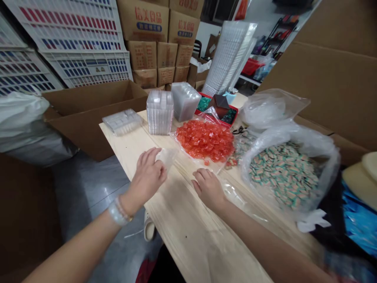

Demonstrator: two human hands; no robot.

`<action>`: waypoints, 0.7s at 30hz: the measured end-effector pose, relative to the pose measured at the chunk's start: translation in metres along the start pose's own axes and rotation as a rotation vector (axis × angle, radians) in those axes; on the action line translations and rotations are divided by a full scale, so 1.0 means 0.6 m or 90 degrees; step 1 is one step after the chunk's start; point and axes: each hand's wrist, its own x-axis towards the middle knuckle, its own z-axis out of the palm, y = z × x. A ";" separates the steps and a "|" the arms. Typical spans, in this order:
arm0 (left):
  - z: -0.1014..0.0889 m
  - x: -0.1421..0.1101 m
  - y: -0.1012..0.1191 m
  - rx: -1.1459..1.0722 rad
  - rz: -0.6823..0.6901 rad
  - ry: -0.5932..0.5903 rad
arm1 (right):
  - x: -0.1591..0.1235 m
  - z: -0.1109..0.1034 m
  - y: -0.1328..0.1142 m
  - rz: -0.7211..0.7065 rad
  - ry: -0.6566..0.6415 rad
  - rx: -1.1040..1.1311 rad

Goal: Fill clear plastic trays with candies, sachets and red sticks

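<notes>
My left hand (147, 177) pinches a small clear plastic piece (167, 157) above the pale wooden tabletop (188, 220). My right hand (208, 189) rests palm down on the wood with nothing in it, close to a crumpled clear bag (232, 194). Just beyond both hands, a heap of red translucent candies (205, 140) lies on clear plastic. Stacked clear plastic trays (160, 113) stand behind them, with a second stack (185, 101) beside those. A flat clear tray (122, 122) lies to the left. An open bag of striped candies (284, 175) sits on the right.
A red tray with green pieces (217, 111) stands at the table's far end. Open cardboard boxes (94, 114) border the left edge, and a large cardboard sheet (332, 74) rises on the right. Stacked cartons and plastic crates fill the back; the grey floor shows left of the table.
</notes>
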 end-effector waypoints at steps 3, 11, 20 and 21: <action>-0.017 -0.016 0.014 -0.084 -0.014 0.003 | -0.029 0.000 -0.001 0.099 0.030 0.201; 0.049 -0.027 0.025 -0.377 -0.071 -0.030 | -0.002 0.029 -0.086 0.403 -0.075 0.858; 0.063 -0.015 -0.028 -0.267 0.026 -0.048 | 0.006 0.036 -0.081 0.065 -0.050 0.181; 0.065 -0.014 -0.035 -0.238 0.059 -0.073 | 0.007 0.035 -0.080 0.040 -0.059 0.128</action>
